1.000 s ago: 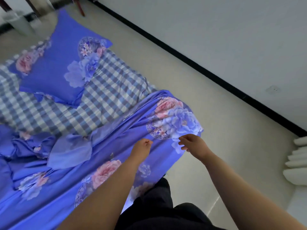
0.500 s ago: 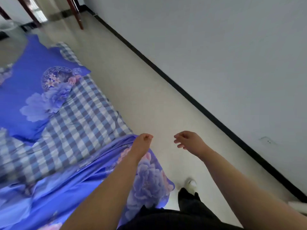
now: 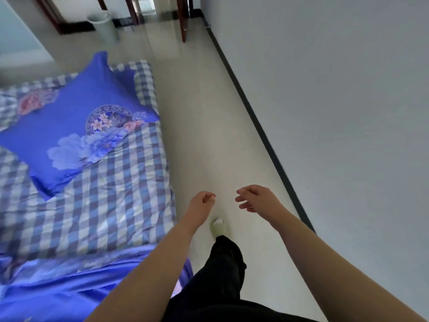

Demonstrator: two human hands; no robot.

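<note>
left hand (image 3: 202, 202), right hand (image 3: 257, 198), one checked quilt (image 3: 104, 194)

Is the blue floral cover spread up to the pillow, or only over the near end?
Only over the near end. The blue floral cover stops short, with bare checked bedding between it and the pillow.
</note>
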